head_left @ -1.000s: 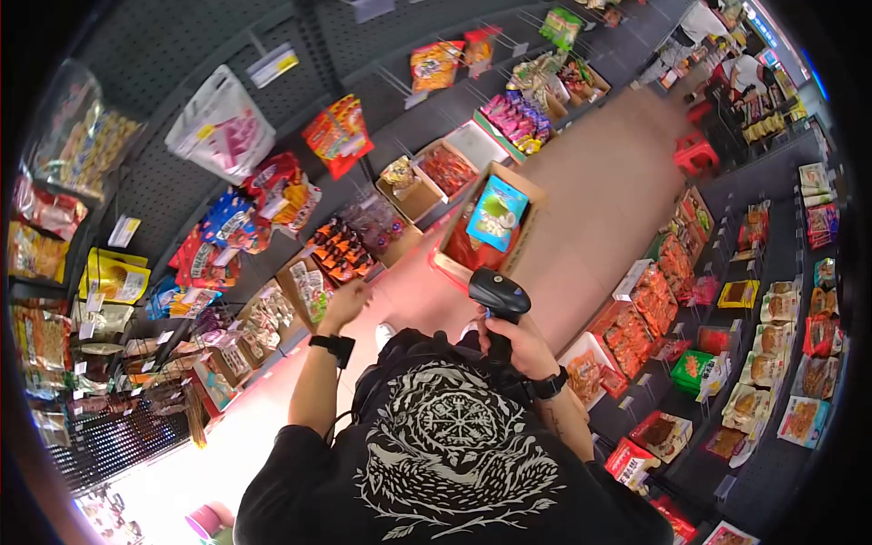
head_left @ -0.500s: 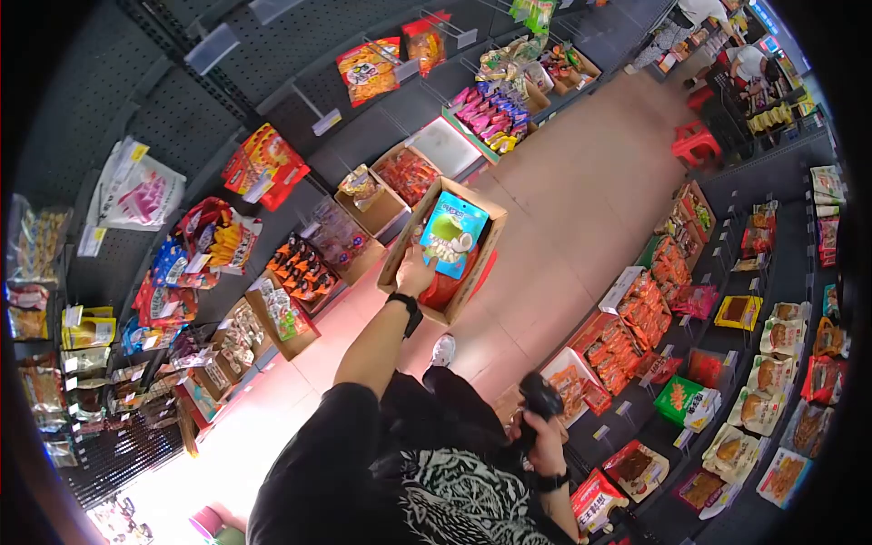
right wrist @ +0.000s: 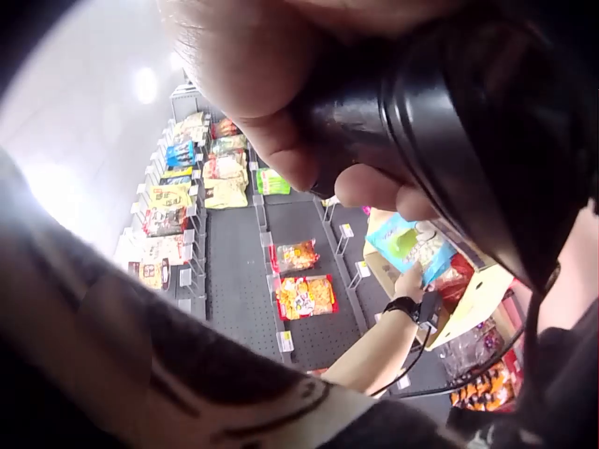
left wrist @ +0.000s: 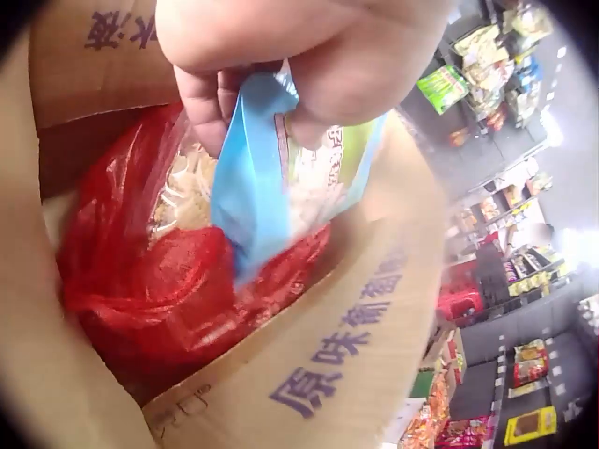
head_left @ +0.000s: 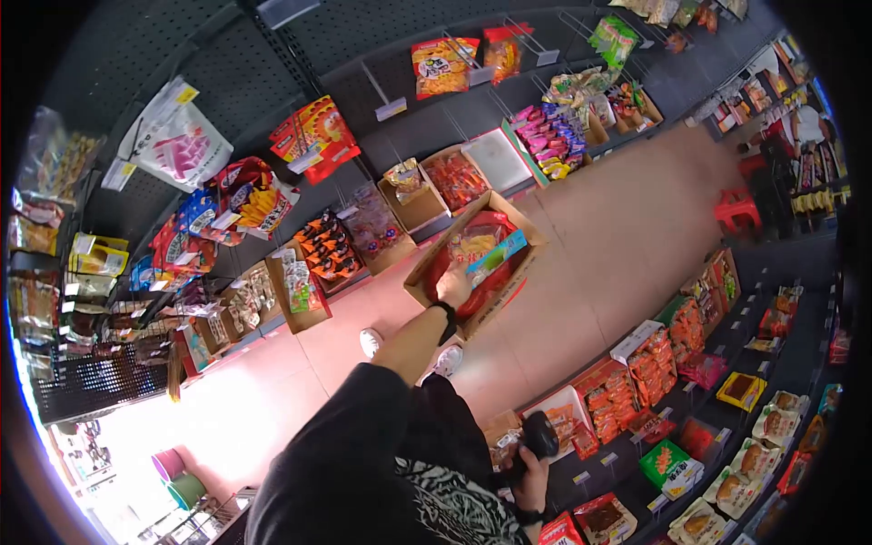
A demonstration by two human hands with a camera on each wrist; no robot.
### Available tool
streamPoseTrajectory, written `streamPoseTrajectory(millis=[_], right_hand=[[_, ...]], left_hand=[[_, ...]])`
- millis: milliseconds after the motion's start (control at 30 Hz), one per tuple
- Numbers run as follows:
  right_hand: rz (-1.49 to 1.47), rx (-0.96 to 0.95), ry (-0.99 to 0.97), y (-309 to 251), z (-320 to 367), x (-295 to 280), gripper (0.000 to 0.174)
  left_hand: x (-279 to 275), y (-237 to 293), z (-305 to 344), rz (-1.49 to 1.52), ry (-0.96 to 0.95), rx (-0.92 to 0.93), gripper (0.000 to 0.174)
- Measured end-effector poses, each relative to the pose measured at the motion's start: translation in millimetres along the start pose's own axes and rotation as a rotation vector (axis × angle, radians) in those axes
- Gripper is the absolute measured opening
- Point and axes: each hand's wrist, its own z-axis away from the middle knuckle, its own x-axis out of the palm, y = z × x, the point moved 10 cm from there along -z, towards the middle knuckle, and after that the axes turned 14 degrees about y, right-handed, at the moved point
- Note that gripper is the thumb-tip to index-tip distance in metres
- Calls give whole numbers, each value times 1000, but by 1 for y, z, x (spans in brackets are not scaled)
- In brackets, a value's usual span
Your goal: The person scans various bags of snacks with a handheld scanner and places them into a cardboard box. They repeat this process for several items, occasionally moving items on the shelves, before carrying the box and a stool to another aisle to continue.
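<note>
The left hand [head_left: 454, 285] reaches into a cardboard box [head_left: 490, 320] and pinches the edge of a blue snack pouch [head_left: 497, 257], which is tilted up on its side. In the left wrist view, thumb and fingers of the left hand [left wrist: 299, 65] grip the top of the blue pouch [left wrist: 245, 187]. Below it in the box lies a red plastic bag [left wrist: 159, 299] with pale contents partly showing. Low in the head view, the right hand [head_left: 531, 481] is wrapped round the handle of a black handheld scanner [head_left: 540, 434], away from the box.
Pegboard shelving with hanging snack bags [head_left: 318, 136] and open boxes of sweets [head_left: 457, 177] runs along the left. Packaged food [head_left: 672, 468] fills the right-hand shelf. Red stools [head_left: 738, 211] and people stand farther down the aisle floor [head_left: 636, 200].
The left hand moved from beside the box into it. The blue pouch, lying face up before, is now gripped and tipped on edge. The right hand with the scanner has moved lower in view.
</note>
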Motion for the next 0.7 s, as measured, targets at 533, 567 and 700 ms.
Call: streamPoseTrajectory(millis=[533, 567, 700], right_hand=[[472, -832, -505, -42, 78, 290, 39], [485, -837, -529, -40, 83, 304, 41], [369, -671, -528, -23, 65, 341, 27]], left_hand=[[-323, 37, 125, 1214, -315, 80, 54], [-335, 29, 118, 1164, -137, 81, 49], [-335, 19, 106, 1535, -491, -221, 49]])
